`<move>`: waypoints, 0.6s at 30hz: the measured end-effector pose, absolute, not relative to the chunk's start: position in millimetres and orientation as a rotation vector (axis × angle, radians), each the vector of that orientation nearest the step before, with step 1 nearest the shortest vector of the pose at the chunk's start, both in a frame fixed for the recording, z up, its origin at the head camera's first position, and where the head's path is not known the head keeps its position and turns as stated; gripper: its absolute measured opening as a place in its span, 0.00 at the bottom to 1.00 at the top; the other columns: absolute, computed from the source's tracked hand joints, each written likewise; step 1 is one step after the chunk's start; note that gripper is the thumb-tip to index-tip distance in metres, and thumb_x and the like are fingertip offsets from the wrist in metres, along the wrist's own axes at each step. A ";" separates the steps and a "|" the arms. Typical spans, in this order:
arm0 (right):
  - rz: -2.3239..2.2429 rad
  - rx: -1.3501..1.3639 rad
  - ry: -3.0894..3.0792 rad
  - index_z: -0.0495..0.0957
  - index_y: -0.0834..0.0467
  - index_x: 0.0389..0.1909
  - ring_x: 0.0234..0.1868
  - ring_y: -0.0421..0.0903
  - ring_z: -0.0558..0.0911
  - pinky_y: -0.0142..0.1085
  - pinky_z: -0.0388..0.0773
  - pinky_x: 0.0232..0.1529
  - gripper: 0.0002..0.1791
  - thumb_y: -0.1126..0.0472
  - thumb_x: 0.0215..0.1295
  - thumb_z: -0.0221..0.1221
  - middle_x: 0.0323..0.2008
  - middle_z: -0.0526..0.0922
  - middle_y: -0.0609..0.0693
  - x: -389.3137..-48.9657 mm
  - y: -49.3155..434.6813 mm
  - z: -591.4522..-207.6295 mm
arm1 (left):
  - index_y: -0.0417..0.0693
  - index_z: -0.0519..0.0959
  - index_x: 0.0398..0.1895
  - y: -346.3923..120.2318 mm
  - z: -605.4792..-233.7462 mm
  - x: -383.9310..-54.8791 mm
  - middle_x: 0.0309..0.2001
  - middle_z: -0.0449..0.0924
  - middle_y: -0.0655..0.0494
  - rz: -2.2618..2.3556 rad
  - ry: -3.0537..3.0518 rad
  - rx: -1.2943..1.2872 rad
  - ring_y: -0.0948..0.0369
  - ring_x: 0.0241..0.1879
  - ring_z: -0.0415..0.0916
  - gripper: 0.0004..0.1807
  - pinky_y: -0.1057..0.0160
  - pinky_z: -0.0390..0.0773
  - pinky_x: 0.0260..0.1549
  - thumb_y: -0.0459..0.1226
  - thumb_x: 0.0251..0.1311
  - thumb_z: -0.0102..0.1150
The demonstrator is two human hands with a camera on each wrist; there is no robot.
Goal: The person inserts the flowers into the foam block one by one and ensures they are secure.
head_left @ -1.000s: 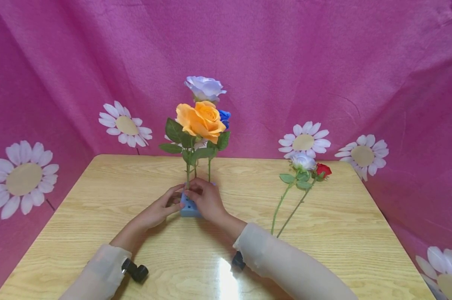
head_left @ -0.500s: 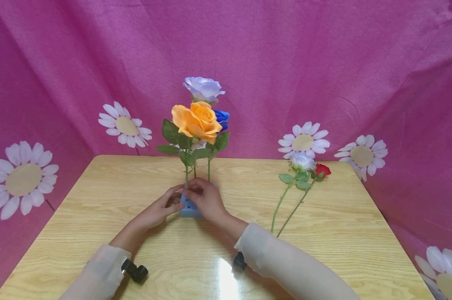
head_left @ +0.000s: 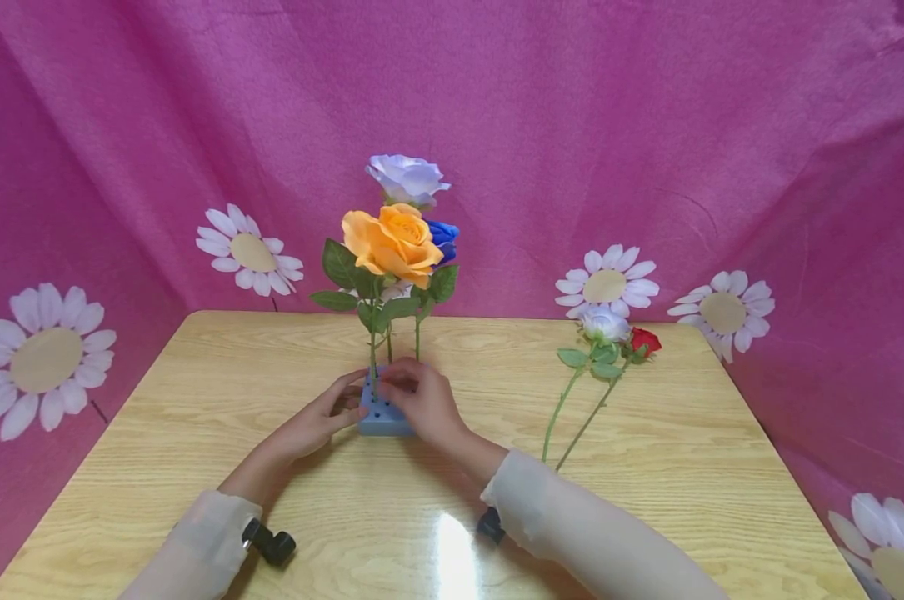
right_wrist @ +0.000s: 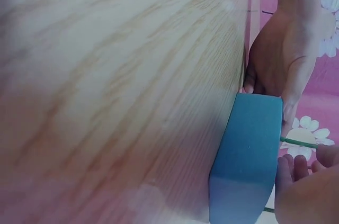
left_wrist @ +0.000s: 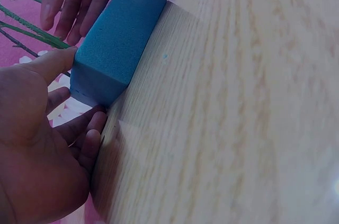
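Note:
A blue block with holes in its top (head_left: 387, 423) stands on the table, bearing upright artificial roses. Nearest is an orange rose (head_left: 393, 242), its green stem (head_left: 373, 354) rising from a hole in the block. Behind it stand a pale lilac rose (head_left: 408, 178) and a blue rose (head_left: 442, 237); a pale pinkish bloom is mostly hidden. My left hand (head_left: 320, 421) grips the block's left side, thumb at the near top edge and fingers lower along the side. Beside the orange rose's stem, my right hand (head_left: 425, 404) hovers over the block's right side, fingers loosely bent and apart from the stem.
On the right of the wooden table (head_left: 669, 467) lie a pale lilac rose (head_left: 605, 323) and a red rose (head_left: 646, 341), stems pointing toward me. A pink curtain (head_left: 511, 150) printed with white daisies closes off the back and sides.
The orange rose shifted slightly left and then stayed put. My right hand has let go of its stem and drawn a little to the right. My left hand has not moved.

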State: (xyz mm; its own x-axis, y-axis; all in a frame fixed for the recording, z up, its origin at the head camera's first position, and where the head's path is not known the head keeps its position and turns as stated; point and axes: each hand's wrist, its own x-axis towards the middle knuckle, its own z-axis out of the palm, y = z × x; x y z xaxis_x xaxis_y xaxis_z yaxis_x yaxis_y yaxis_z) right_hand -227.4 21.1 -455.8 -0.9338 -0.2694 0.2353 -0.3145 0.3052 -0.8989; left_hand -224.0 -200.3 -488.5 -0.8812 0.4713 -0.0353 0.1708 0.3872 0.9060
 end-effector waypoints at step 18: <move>1.882 0.453 -2.473 0.85 0.64 0.48 0.48 0.48 0.86 0.42 0.80 0.52 0.10 0.65 0.67 0.67 0.44 0.89 0.53 -222.1 46.3 -459.6 | 0.47 0.50 0.82 -199.3 -488.2 -222.1 0.73 0.62 0.31 1.503 2.358 0.539 0.39 0.67 0.67 0.36 0.43 0.64 0.65 0.40 0.78 0.53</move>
State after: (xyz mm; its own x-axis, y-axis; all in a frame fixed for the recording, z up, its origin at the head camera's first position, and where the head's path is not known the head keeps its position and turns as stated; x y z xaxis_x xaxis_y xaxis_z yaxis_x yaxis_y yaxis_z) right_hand -222.1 46.3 -459.6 -0.9584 -0.2263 0.1738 -0.2279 0.2404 -0.9435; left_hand -222.1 -199.3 -488.2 -0.8871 0.4595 -0.0445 0.1537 0.3849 0.9101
